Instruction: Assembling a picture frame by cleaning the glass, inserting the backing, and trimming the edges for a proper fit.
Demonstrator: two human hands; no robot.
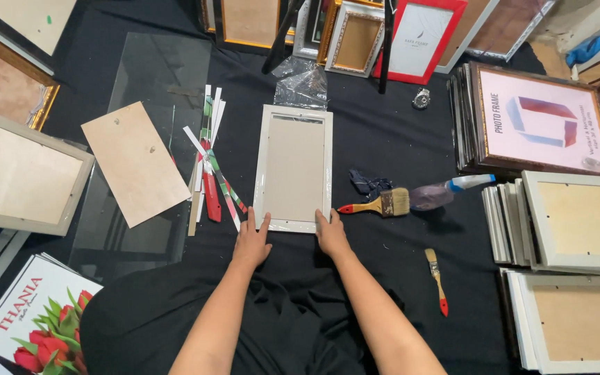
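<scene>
The white picture frame (293,169) lies face down in the middle of the black cloth (383,132). Your left hand (252,239) and right hand (330,232) rest open, fingers flat on its near corners. Just right lies a wide paintbrush (380,204), then a spray bottle (446,192); left, a bundle of strips (211,173) and a backing board (135,162).

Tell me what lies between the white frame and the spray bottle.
In the head view, a wide paintbrush and a crumpled dark cloth lie between the white frame and the spray bottle.
</scene>
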